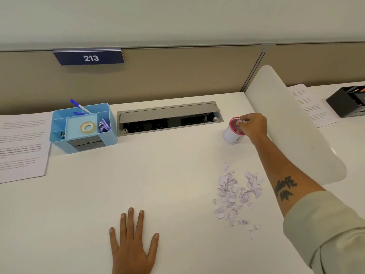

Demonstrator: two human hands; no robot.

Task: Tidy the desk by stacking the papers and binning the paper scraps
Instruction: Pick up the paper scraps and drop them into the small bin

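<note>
Paper scraps (238,196) are lying in a loose pile at lower right of the frame, while the right hand (253,127) is pinching a few scraps over the small cup (231,135). The left hand (133,246) is resting spread flat on the desk (158,175), and the papers (21,145) are sitting at left.

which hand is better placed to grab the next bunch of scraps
Right. The right hand is at the small bin, directly behind the scrap pile; the left hand lies flat, farther away.
</note>
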